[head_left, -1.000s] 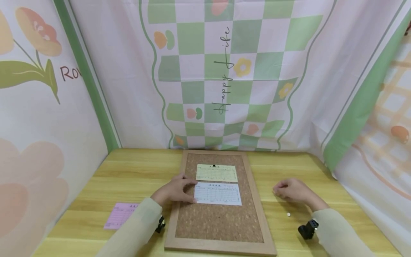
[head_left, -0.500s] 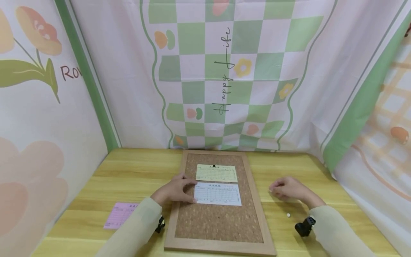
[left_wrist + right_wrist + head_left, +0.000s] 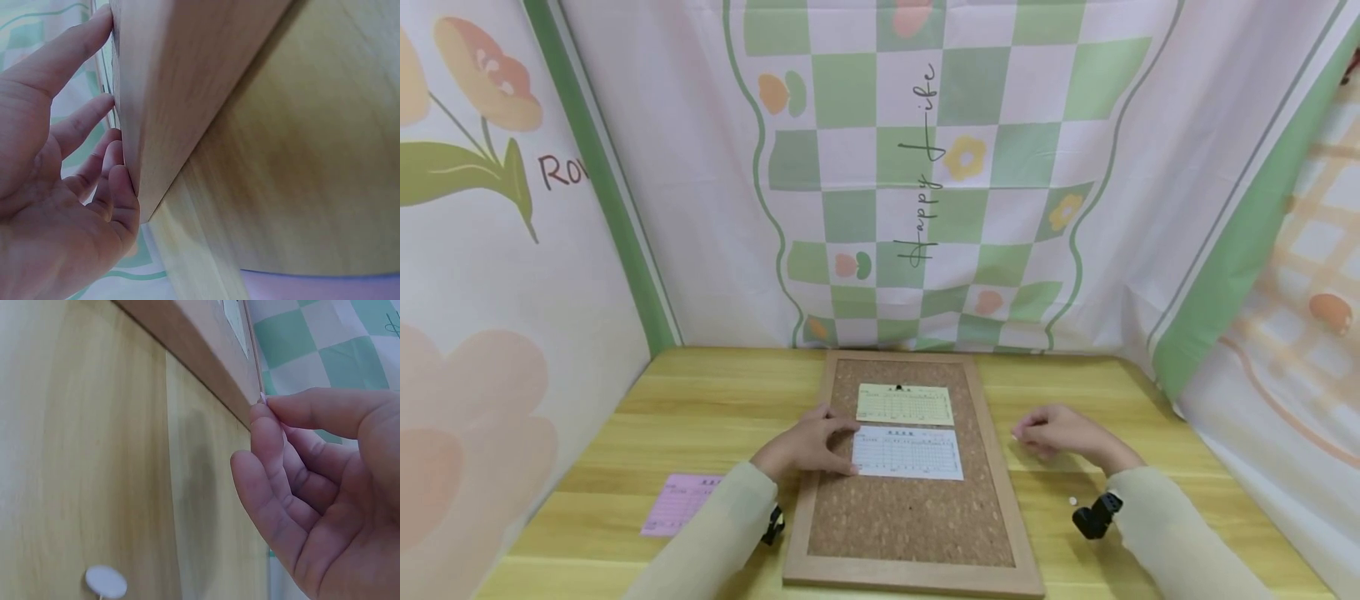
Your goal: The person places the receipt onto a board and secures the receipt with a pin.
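Observation:
On the framed cork board (image 3: 913,527) lies a pale blue printed slip (image 3: 908,455). My left hand (image 3: 808,445) reaches over the board's left edge, thumb and a fingertip touching that slip's left side. Its fingers look loosely bent in the left wrist view. Just above the slip, a yellow slip (image 3: 904,406) carries a small black tack or clip (image 3: 899,387) at its top. Right of the board, my right hand (image 3: 1063,435) pinches a small white thumbtack (image 3: 263,398) between thumb and index finger; most of it is hidden by the fingertips.
Another white thumbtack (image 3: 106,581) rests on the wooden table (image 3: 715,379), point visible, below the right hand. A pink slip (image 3: 679,505) lies left of the board, partly covered by the left sleeve (image 3: 730,521). A patterned curtain (image 3: 910,208) hangs behind the table.
My right hand has moved left, towards the board's right edge, still pinching the thumbtack. The left hand stays at the blue slip.

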`<state>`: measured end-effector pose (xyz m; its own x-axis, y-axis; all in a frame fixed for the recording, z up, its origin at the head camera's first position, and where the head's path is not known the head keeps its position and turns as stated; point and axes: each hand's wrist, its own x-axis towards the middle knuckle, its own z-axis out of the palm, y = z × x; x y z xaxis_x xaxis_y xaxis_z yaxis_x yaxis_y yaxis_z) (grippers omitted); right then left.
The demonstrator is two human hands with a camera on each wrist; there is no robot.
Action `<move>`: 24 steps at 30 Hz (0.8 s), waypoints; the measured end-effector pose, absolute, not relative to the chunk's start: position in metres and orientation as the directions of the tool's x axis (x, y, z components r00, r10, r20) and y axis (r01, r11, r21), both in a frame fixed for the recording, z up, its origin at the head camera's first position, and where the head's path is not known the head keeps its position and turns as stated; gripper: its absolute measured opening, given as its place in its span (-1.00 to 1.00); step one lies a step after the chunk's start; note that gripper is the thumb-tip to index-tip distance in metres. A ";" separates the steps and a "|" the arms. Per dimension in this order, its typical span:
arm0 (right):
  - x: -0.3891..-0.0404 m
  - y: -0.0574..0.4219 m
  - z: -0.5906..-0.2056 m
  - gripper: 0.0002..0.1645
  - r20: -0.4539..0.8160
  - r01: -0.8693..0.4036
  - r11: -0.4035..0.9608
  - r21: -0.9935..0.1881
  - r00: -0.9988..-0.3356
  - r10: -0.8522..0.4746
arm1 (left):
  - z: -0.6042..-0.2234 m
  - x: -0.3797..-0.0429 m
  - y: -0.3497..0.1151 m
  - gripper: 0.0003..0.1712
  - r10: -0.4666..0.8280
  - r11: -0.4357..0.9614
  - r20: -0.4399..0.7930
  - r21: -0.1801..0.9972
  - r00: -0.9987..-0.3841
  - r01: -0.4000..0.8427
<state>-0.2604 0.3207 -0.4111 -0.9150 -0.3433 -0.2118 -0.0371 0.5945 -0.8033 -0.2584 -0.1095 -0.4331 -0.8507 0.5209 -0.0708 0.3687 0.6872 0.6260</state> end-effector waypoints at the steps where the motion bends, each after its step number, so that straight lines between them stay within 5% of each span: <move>1: -0.261 0.319 -0.411 -0.65 -0.210 -0.040 0.592 -0.805 -0.914 -0.348 | -0.433 -0.258 -0.109 -0.18 0.522 0.687 -0.070 0.625 -0.850 0.370; 24: -0.273 0.277 -0.401 -0.71 -0.201 -0.088 0.577 -0.812 -0.886 -0.418 | -0.434 -0.259 -0.109 -0.17 0.521 0.692 -0.066 0.616 -0.851 0.376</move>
<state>-0.2727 0.2765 -0.4010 -0.8860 -0.4178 -0.2011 -0.0878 0.5770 -0.8120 -0.2586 -0.1094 -0.4336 -0.8512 0.5207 -0.0658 0.3759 0.6922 0.6161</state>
